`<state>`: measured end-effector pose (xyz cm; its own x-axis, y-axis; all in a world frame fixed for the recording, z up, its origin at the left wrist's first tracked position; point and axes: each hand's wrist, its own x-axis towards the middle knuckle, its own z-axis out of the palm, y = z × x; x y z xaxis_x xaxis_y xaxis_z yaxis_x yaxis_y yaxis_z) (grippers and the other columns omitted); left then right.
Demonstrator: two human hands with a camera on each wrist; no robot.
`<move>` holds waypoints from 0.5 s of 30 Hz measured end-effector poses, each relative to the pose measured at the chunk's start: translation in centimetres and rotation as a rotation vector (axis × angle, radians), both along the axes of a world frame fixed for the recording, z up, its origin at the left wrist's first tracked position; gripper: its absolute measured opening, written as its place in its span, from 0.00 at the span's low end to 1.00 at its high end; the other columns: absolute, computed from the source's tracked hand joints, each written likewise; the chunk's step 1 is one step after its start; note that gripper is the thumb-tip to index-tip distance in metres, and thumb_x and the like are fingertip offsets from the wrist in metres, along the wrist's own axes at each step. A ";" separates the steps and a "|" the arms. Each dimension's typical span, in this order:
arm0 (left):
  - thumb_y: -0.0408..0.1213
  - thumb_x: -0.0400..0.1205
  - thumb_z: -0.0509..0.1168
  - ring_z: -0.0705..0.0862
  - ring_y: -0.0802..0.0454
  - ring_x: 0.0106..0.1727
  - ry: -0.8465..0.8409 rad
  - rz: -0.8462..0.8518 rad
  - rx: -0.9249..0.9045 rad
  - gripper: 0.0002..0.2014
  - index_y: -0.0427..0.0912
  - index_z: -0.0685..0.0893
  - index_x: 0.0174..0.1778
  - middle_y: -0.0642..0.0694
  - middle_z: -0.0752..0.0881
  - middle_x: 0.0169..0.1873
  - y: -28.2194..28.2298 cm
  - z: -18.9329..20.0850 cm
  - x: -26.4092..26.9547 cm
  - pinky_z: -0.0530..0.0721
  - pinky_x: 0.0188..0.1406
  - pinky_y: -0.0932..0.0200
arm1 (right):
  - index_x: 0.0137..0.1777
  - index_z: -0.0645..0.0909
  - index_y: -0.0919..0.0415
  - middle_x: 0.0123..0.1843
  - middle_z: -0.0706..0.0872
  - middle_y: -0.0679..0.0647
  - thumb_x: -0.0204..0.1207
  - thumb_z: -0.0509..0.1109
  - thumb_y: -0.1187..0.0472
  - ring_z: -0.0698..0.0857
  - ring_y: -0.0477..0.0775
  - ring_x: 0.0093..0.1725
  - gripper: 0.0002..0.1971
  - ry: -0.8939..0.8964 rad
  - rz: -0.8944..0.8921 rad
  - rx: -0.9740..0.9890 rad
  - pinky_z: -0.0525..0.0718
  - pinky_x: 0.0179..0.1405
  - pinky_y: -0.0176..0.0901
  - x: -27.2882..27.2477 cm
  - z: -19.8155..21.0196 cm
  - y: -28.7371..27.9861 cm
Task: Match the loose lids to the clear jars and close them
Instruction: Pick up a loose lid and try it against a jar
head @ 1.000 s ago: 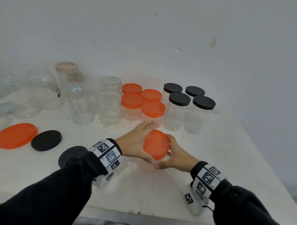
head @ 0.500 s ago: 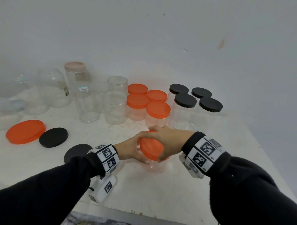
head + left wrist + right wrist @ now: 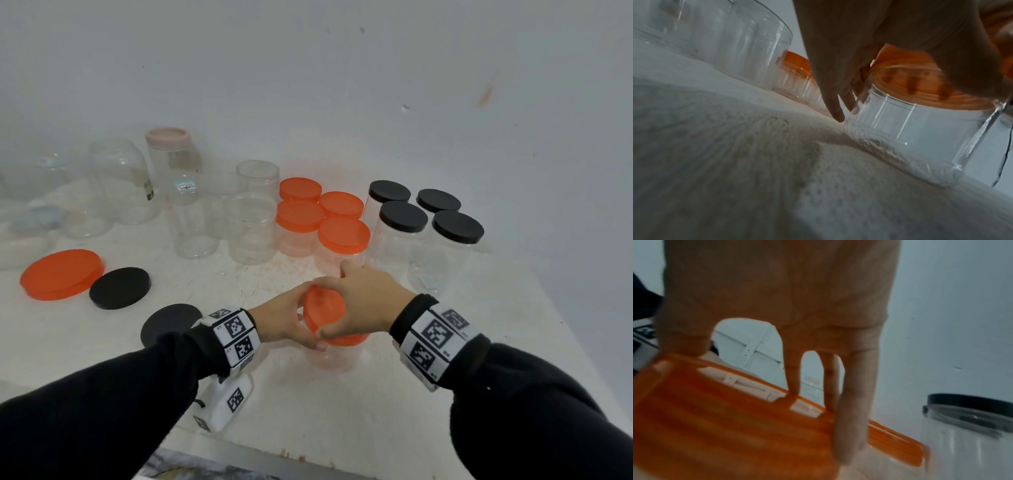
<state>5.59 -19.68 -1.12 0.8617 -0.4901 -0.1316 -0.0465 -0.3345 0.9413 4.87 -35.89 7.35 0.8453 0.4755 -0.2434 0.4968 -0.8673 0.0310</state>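
A small clear jar (image 3: 330, 358) stands on the white table (image 3: 376, 411) near its front edge. An orange lid (image 3: 325, 310) sits on the jar's mouth, slightly tilted toward me. My left hand (image 3: 291, 318) grips the jar from the left, thumb up by the lid rim and fingers round the wall. In the left wrist view its fingertips (image 3: 836, 112) lie on the jar (image 3: 910, 138) under the lid (image 3: 910, 81). My right hand (image 3: 356, 301) reaches over from the right and grips the lid. The right wrist view shows its fingers (image 3: 853, 418) curled over the lid's ribbed rim (image 3: 725, 426).
Loose lids lie at the left: a big orange lid (image 3: 61, 274) and two black lids (image 3: 120, 287) (image 3: 171, 322). Open clear jars (image 3: 251, 229) stand behind, with orange-lidded jars (image 3: 342, 236) and black-lidded jars (image 3: 404, 219) close behind my hands. A pink-lidded jar (image 3: 168, 137) stands at the back.
My right hand has come from the lid's right side up over its top, the wrist turned left. The left hand has stayed on the jar.
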 end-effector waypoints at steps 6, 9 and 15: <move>0.28 0.63 0.81 0.75 0.63 0.67 -0.001 -0.012 -0.006 0.46 0.52 0.64 0.73 0.59 0.75 0.65 0.1 -0.2 0.2 0.76 0.63 0.71 | 0.80 0.50 0.38 0.80 0.56 0.53 0.66 0.73 0.36 0.65 0.61 0.74 0.47 0.184 0.035 -0.062 0.76 0.65 0.61 0.6 0.9 -0.3; 0.35 0.58 0.83 0.73 0.63 0.68 0.000 -0.031 -0.024 0.48 0.52 0.66 0.74 0.59 0.73 0.66 0.1 -0.1 0.1 0.77 0.63 0.67 | 0.76 0.54 0.30 0.79 0.54 0.46 0.66 0.78 0.52 0.64 0.59 0.73 0.45 0.297 0.163 -0.046 0.75 0.66 0.63 1.1 1.9 -0.7; 0.31 0.62 0.81 0.76 0.64 0.66 0.006 -0.023 -0.014 0.47 0.53 0.64 0.72 0.57 0.76 0.66 0.2 -0.3 0.1 0.76 0.57 0.75 | 0.77 0.60 0.45 0.68 0.69 0.56 0.68 0.67 0.32 0.76 0.58 0.60 0.40 0.075 -0.030 -0.033 0.79 0.52 0.48 0.1 0.3 0.2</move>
